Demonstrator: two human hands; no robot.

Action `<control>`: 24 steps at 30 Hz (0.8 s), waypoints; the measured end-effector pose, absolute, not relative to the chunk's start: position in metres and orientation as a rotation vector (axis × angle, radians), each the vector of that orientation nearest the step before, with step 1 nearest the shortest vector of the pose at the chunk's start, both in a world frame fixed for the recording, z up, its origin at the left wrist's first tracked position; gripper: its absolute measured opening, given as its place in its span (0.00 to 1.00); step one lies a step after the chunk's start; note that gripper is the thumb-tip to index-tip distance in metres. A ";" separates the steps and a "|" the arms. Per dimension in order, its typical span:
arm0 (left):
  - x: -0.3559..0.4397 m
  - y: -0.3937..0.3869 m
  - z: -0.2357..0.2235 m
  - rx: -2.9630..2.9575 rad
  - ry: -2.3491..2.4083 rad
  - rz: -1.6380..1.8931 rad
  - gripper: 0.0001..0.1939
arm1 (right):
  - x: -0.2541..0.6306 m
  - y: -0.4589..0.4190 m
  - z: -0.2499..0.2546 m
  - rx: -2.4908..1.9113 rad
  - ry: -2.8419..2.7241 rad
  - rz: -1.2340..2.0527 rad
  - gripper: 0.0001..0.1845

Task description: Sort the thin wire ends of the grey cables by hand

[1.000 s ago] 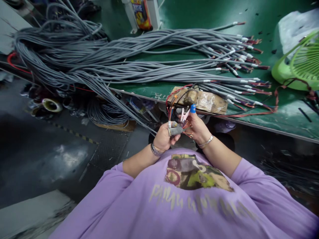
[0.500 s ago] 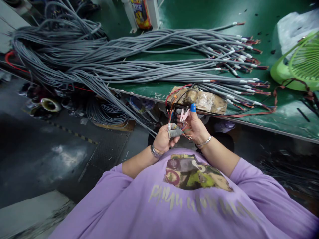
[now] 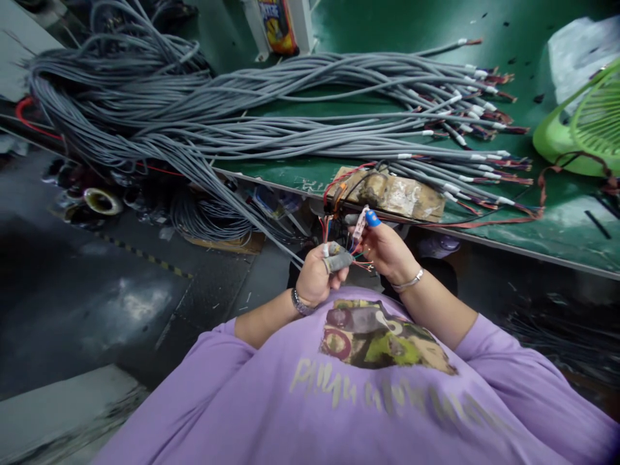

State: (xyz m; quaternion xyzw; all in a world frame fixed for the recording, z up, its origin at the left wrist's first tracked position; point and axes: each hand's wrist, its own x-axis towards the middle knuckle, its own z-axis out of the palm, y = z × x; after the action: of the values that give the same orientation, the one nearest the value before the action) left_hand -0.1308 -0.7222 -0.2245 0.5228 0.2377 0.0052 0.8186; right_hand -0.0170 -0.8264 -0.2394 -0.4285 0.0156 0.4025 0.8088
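Note:
My left hand (image 3: pixel 316 276), with grey covers on its thumb and finger, is closed on the end of a grey cable (image 3: pixel 293 259). Thin coloured wires (image 3: pixel 362 264) fan out from its fingertips toward the other hand. Between the thumb and fingers of my right hand (image 3: pixel 387 253) is a small pale pink clip (image 3: pixel 360 223); a blue cover sits on that thumb. Some wires pass close to the right fingers, and whether they are gripped there is hidden. More short coloured wires (image 3: pixel 325 227) stand up just beyond my left hand.
A thick bundle of grey cables (image 3: pixel 290 139) covers much of the green table (image 3: pixel 387 26), stripped ends to the right. A worn, taped block (image 3: pixel 407 197) lies along the front edge. A green fan (image 3: pixel 595 123) stands at right. Coiled cables (image 3: pixel 208 216) lie below the table.
My right thumb has come down over the pink clip, which now looks narrower and steeper instead of spread in a V. The left hand keeps its hold, nearly still.

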 end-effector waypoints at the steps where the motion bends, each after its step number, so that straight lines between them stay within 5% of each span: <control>1: -0.129 -0.722 -0.225 1.103 0.505 0.015 0.15 | -0.017 -0.826 -0.240 -0.920 0.022 0.840 0.24; 24: -0.120 -0.720 -0.236 1.127 0.503 -0.016 0.17 | -0.019 -0.819 -0.236 -0.921 0.130 0.775 0.22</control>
State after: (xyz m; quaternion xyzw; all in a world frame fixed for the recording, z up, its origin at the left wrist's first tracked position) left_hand -0.1196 -0.7196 -0.2364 0.5282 0.2357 -0.0073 0.8157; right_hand -0.0188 -0.8193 -0.2359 -0.4327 0.0609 0.3645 0.8223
